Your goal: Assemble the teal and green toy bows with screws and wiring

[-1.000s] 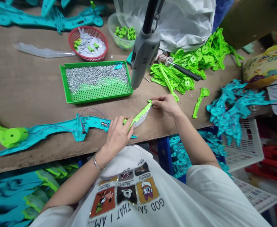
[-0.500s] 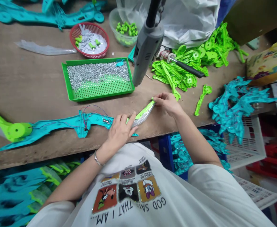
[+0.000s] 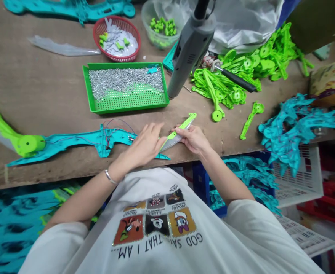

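Note:
A long teal plastic toy body (image 3: 78, 140) with thin red and blue wires lies along the near edge of the wooden bench. A lime-green and silver curved blade piece (image 3: 178, 131) lies at its right end. My left hand (image 3: 144, 146) rests on the joint between the two, its fingers stretched out over them. My right hand (image 3: 191, 139) grips the blade piece at its middle with closed fingers. A grey electric screwdriver (image 3: 191, 47) hangs just above and beyond my hands.
A green tray of small silver screws (image 3: 127, 87) sits behind the hands. A red basket (image 3: 116, 38) and a clear bowl of green bits (image 3: 161, 24) stand farther back. Heaps of lime-green parts (image 3: 241, 72) and teal parts (image 3: 293, 125) lie to the right.
My right hand slid from the blade's far tip back toward its middle. My left hand's fingers stretched flatter over the joint. The view shifted, so the bench items appear further right.

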`<state>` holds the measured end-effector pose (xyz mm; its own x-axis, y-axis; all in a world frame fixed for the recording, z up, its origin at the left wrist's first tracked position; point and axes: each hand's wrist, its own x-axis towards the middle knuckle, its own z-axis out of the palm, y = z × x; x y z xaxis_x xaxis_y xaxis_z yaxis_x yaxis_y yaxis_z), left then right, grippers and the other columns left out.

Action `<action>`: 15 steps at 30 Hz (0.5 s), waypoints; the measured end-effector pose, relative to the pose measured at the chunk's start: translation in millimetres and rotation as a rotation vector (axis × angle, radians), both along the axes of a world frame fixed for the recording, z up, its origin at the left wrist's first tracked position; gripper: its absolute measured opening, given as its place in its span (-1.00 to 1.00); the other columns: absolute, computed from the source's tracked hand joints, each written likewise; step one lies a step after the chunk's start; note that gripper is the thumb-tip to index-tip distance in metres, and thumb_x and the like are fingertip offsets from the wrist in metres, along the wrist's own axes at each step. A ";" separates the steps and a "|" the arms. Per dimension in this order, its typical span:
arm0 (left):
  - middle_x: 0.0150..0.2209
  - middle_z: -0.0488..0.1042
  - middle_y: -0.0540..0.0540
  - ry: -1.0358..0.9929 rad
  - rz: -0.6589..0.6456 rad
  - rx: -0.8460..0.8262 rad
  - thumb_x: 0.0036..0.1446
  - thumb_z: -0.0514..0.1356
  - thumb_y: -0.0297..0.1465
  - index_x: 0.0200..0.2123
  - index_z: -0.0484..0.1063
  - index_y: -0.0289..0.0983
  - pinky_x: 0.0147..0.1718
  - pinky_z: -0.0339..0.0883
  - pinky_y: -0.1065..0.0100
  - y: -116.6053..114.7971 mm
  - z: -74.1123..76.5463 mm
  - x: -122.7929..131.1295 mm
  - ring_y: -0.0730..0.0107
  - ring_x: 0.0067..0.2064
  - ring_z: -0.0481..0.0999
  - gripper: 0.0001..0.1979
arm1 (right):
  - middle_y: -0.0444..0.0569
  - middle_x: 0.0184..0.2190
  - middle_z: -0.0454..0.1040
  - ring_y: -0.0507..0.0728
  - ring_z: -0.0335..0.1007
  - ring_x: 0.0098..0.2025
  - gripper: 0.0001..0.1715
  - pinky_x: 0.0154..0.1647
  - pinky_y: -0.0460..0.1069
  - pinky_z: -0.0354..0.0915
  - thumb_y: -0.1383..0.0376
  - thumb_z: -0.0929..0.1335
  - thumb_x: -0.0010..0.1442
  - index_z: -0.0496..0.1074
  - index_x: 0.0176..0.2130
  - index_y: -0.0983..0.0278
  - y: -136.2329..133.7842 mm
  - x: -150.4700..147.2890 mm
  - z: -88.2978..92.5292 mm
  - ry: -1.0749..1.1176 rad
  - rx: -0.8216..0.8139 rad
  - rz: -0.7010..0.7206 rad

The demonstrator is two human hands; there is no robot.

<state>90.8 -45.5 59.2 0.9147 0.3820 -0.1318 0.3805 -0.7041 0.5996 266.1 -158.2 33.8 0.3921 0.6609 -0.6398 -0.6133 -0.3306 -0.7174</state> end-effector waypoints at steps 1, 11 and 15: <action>0.12 0.44 -0.39 0.044 -0.007 -0.057 0.41 -0.02 -0.28 0.23 0.29 -0.50 0.17 0.27 0.11 10.7 4.3 4.8 0.03 0.16 0.42 -0.52 | -0.12 -0.40 0.66 0.05 0.59 -0.36 -0.37 -0.22 -0.05 0.55 0.17 0.71 -0.37 0.50 -0.33 0.28 0.1 0.5 1.7 -0.008 0.002 0.002; -0.36 0.53 -0.02 0.327 -0.426 -0.572 -0.01 0.28 -0.02 -0.15 0.58 -0.37 -0.42 0.14 0.43 76.3 -3.8 27.8 0.43 -0.40 0.37 -0.46 | -0.11 -0.39 0.66 0.08 0.60 -0.34 -0.36 -0.26 -0.03 0.53 0.16 0.70 -0.34 0.50 -0.27 0.26 -1.5 -8.5 17.7 -0.153 0.049 -0.049; -0.43 0.47 -0.01 0.235 -0.346 -0.611 -0.06 0.31 -0.05 -0.19 0.60 -0.40 -0.46 0.08 0.42 70.9 -9.4 23.8 0.47 -0.44 0.30 -0.47 | -0.12 -0.37 0.67 0.09 0.62 -0.32 -0.33 -0.20 -0.02 0.54 0.15 0.70 -0.33 0.49 -0.24 0.25 -0.7 -18.4 14.8 -0.154 0.083 -0.107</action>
<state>114.6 25.4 49.8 0.8909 -0.1272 -0.4361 0.3642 -0.3738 0.8530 247.7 -158.9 48.7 0.5522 0.6579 -0.5120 -0.5224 -0.2056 -0.8276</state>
